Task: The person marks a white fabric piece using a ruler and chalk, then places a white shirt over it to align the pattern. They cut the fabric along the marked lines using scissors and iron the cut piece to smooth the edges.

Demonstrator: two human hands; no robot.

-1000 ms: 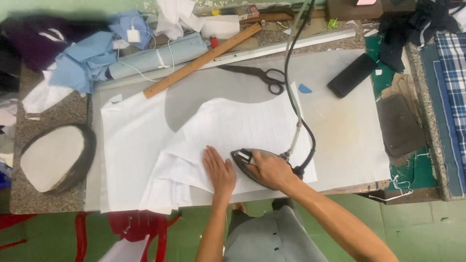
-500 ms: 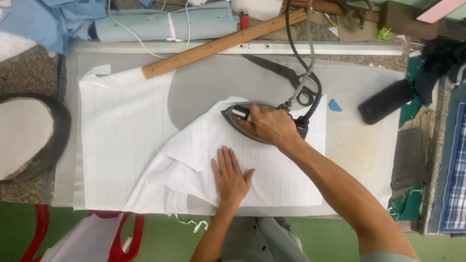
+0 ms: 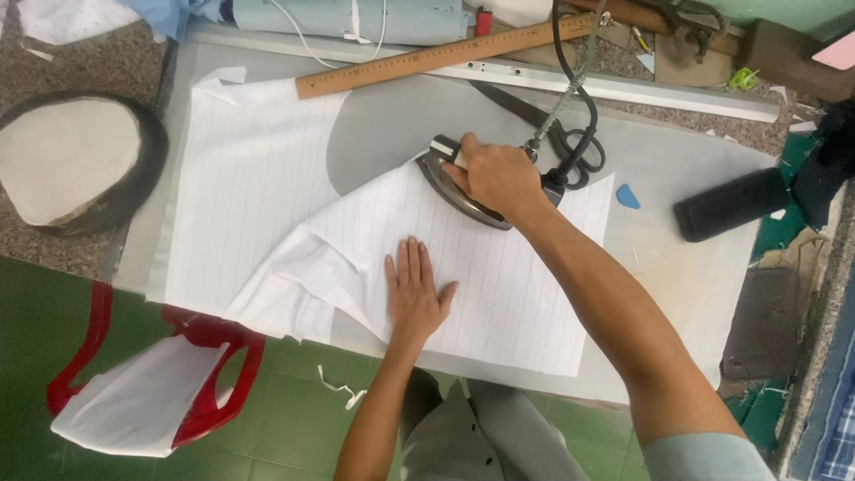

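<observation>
White pinstriped cotton fabric [image 3: 499,285] lies under your flat, spread left hand [image 3: 415,297], while your right hand [image 3: 499,176] grips the dark metal iron [image 3: 450,183] beyond your fingertips.

ruler: a long wooden ruler [image 3: 445,57] lies slanted at the far edge of the table
scissors: dark scissors [image 3: 557,129] lie just below the ruler
chalk: a small blue piece of chalk [image 3: 628,196] sits near the black block [image 3: 732,204]
stool: a red plastic stool [image 3: 169,374] with white cloth stands on the green floor [image 3: 294,428]
pad: an oval padded board [image 3: 67,160] rests at the left
</observation>
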